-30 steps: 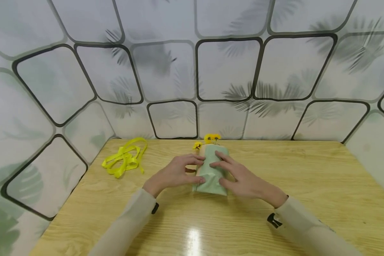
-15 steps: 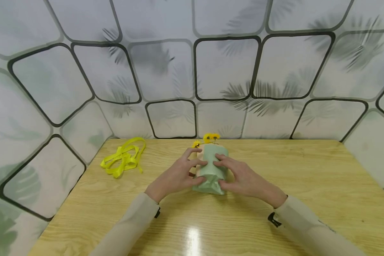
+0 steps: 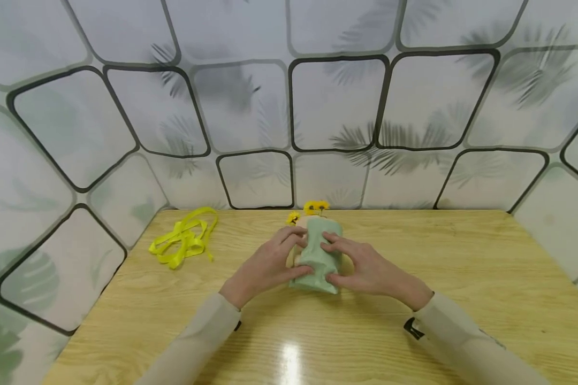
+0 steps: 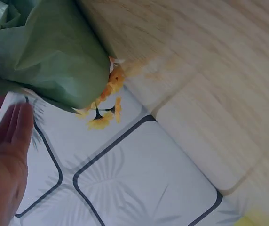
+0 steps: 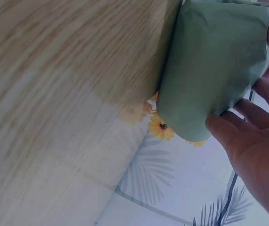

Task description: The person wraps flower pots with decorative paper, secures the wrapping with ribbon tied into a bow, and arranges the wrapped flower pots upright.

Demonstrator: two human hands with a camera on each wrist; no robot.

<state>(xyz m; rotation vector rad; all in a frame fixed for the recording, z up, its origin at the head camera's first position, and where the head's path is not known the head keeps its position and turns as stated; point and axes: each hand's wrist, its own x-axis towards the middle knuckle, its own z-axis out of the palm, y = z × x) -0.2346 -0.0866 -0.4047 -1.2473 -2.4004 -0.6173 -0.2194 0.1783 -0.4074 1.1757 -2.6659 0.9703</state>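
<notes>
A small bouquet of yellow flowers (image 3: pixel 316 207) lies on the table in pale green wrapping paper (image 3: pixel 324 255), blooms at the far end. Creases run across the paper's near half, and its lower end flares out. My left hand (image 3: pixel 265 264) holds the left side, thumb over the front and fingers curved at the edge. From the right, my right hand (image 3: pixel 373 270) grips the wrap with thumb and fingers apart. Dark-centred blooms (image 4: pixel 100 117) stick out of the paper's rim in the left wrist view. In the right wrist view, fingers (image 5: pixel 221 129) press on the green paper (image 5: pixel 205 70).
A loose tangle of yellow ribbon (image 3: pixel 185 238) lies at the back left of the wooden table (image 3: pixel 438 251). Behind the table's far edge hangs a pale curtain (image 3: pixel 337 107) with dark outlined shapes and leaf prints.
The paper's lower part has become more creased and drawn in between my hands. My left fingers spread, then came back together on the left edge; the right hand has barely moved.
</notes>
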